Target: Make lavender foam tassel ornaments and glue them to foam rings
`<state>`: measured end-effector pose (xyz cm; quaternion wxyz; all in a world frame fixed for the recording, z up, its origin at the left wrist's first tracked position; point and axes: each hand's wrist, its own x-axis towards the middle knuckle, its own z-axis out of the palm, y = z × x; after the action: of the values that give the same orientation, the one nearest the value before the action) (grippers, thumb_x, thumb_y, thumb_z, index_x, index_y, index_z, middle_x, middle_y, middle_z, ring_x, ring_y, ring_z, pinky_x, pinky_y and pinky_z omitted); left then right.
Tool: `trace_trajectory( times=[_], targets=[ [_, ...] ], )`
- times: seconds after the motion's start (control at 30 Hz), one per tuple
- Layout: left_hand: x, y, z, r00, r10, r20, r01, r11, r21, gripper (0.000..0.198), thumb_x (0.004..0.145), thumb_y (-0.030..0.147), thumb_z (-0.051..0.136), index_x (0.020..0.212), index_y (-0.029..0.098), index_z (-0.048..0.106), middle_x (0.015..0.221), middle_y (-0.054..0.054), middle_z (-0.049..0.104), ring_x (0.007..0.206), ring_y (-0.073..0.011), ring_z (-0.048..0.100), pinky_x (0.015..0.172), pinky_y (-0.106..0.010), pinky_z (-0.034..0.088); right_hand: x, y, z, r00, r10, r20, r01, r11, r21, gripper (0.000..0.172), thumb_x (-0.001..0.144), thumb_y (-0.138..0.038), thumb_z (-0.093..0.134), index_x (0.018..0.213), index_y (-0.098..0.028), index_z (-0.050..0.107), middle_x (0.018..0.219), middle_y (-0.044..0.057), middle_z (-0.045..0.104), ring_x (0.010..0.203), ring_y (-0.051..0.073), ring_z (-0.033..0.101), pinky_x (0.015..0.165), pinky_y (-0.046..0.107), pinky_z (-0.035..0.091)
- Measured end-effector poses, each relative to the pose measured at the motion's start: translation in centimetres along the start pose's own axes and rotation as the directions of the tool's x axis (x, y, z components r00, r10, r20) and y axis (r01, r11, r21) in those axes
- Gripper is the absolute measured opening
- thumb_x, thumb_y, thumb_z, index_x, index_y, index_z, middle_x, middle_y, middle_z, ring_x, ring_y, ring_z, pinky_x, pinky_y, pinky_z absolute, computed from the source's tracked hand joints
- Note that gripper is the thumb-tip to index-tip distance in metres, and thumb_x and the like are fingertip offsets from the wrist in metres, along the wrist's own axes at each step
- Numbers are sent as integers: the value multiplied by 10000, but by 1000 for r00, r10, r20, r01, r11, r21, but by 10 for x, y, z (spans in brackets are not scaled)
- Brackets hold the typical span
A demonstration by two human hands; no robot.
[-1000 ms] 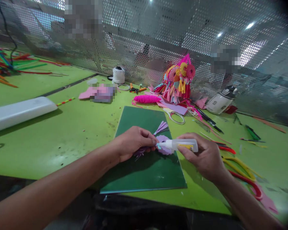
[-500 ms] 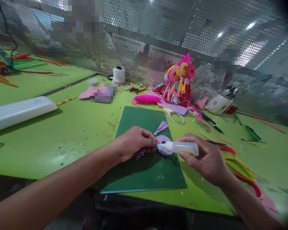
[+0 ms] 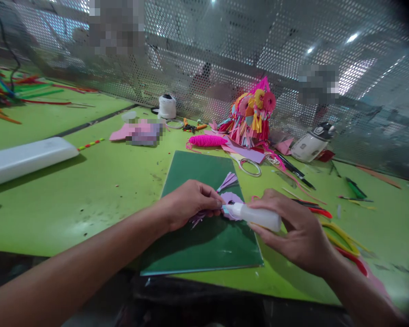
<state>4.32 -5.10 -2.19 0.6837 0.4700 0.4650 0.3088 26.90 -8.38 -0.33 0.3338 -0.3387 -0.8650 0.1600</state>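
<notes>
My left hand [image 3: 197,203] pinches a purple paper tassel [image 3: 198,219] over a dark green board [image 3: 204,245]; its fringe hangs out below the fingers. My right hand [image 3: 293,227] is wrapped round a white glue bottle [image 3: 261,218], tilted so that its nozzle reaches to the left fingertips. Just behind the nozzle lies a scalloped lilac paper disc [image 3: 232,198] with a dark centre, partly covered by the bottle. Another lilac tassel [image 3: 228,180] lies on the board beyond the disc.
Scissors with yellow handles [image 3: 341,238] lie near my right forearm. Behind the board are a pink yarn bundle [image 3: 207,141], white-handled scissors [image 3: 249,167] and a colourful tasselled paper hanging [image 3: 250,113]. A white long box [image 3: 30,156] stands left. A perforated metal screen [image 3: 191,59] closes the back.
The glue bottle's rear end has dipped lower with my right hand, its nozzle staying by the left fingertips. My left hand keeps its pinch. The whole view has shifted slightly.
</notes>
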Motion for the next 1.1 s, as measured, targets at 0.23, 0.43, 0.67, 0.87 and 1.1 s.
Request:
trace_trajectory(
  times=[0.23, 0.43, 0.67, 0.87, 1.1],
  targets=[
    [2, -2, -3, 1000, 7, 21, -6, 1000, -30, 104, 642, 208, 729, 679, 113, 707, 585, -16, 634, 507, -67, 497, 513, -185, 361, -4, 0, 2, 995, -99, 13, 100, 992, -73, 394, 796, -156, 648, 1174, -233, 570, 931, 52, 579, 833, 188, 575, 728, 331, 487],
    [4, -3, -5, 999, -13, 35, 15, 999, -43, 117, 650, 209, 726, 704, 107, 706, 588, -21, 638, 500, -64, 503, 508, -179, 361, -9, 5, 4, 986, -159, 50, 162, 983, -82, 467, 804, -96, 622, 1245, -230, 541, 969, 63, 522, 869, 178, 537, 760, 340, 481],
    [4, -3, -5, 999, -24, 48, 27, 997, -67, 113, 642, 195, 729, 703, 102, 706, 576, -21, 636, 494, -64, 500, 522, -188, 376, -15, 12, 2, 958, -253, 135, 276, 941, -195, 487, 821, -46, 550, 1274, -220, 519, 962, 63, 499, 897, 183, 505, 810, 365, 471],
    [7, -4, -7, 998, -10, 68, 14, 998, -59, 91, 649, 191, 723, 697, 115, 710, 568, -19, 634, 495, -65, 497, 513, -186, 367, -11, -3, -11, 885, -347, 310, 454, 787, -418, 386, 878, -52, 447, 1223, -181, 561, 999, 95, 550, 958, 228, 501, 915, 462, 434],
    [5, -3, -5, 996, 23, 81, -21, 1000, -23, 90, 636, 193, 728, 685, 119, 715, 579, -30, 642, 508, -78, 506, 512, -200, 367, -9, -20, -29, 873, -286, 396, 449, 788, -420, 390, 885, -67, 430, 1204, -220, 595, 987, 91, 609, 1000, 236, 531, 919, 400, 467]
  ],
)
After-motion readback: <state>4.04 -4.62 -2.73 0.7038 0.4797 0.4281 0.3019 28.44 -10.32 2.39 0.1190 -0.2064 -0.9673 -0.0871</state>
